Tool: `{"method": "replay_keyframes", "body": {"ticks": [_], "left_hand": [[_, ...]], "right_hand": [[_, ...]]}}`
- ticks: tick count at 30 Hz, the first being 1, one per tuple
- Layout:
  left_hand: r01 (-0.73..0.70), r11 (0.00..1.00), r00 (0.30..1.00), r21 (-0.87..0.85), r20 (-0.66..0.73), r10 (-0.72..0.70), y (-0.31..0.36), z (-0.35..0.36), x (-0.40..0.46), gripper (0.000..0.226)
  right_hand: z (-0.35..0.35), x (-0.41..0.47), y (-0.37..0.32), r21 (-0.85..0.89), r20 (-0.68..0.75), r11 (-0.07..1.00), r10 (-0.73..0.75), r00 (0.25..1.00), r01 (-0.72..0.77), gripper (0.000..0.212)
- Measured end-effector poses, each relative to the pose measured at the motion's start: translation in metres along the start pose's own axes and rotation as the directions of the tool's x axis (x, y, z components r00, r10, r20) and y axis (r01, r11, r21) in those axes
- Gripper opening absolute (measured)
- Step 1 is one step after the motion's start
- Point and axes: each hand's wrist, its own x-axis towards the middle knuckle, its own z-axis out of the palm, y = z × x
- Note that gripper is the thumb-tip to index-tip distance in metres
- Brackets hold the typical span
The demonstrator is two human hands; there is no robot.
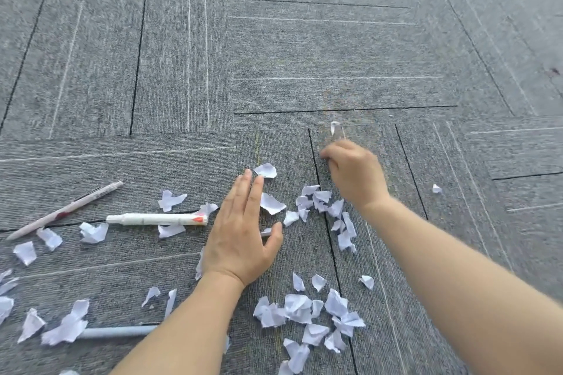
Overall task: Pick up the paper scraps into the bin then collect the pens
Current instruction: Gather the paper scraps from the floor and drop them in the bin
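Note:
Several white paper scraps point(300, 312) lie scattered over the grey carpet, thickest at the bottom middle and in a cluster point(323, 204) between my hands. My left hand point(240, 234) rests flat and open on the carpet, fingers together, thumb apart, with a scrap partly under it. My right hand point(353, 172) hovers blurred above the cluster, fingers curled; whether it holds a scrap is unclear. A white marker point(157, 219) lies left of my left hand. A thin white pen point(65, 209) lies further left. A pale blue pen point(117, 331) lies partly under scraps at the lower left.
Grey carpet tiles point(320, 49) with dark and light lines cover the whole floor. Single stray scraps lie beyond my right hand point(334, 126) and off to the right point(437, 189). No bin is in view.

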Motion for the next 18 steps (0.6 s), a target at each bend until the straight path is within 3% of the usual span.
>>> {"method": "replay_keyframes", "body": {"ticks": [3,5,7,9,11,14,18], "left_hand": [[0.005,1.000,1.000,0.002,-0.001,-0.005,0.000,0.000,-0.001,0.080],[0.003,1.000,1.000,-0.002,-0.009,-0.003,0.001,0.000,0.000,0.079],[0.002,1.000,1.000,-0.004,-0.012,-0.002,0.001,0.001,0.001,0.079],[0.007,1.000,1.000,-0.002,-0.010,-0.007,0.002,0.001,0.000,0.080],[0.010,1.000,1.000,0.002,-0.006,-0.010,0.003,0.000,0.000,0.080],[0.006,1.000,1.000,0.004,-0.004,-0.006,0.002,0.000,0.000,0.080],[0.002,1.000,1.000,0.006,0.003,-0.002,0.001,0.000,0.000,0.080]], "right_hand": [[-0.003,-0.033,-0.009,0.072,-0.129,0.997,0.012,0.992,-0.003,0.020],[-0.007,-0.022,-0.002,0.072,-0.192,0.981,0.189,0.963,-0.179,0.027],[-0.009,0.003,0.008,0.053,-0.089,0.929,0.369,0.925,-0.365,0.045],[-0.006,0.029,0.013,-0.020,0.095,0.902,0.431,0.897,-0.431,0.061],[-0.001,0.048,0.014,-0.041,0.163,0.899,0.437,0.885,-0.436,0.051],[0.001,0.061,0.011,-0.025,0.165,0.919,0.392,0.905,-0.394,0.014],[-0.009,0.022,-0.013,0.099,0.349,0.969,0.180,0.920,-0.228,0.016]]}}
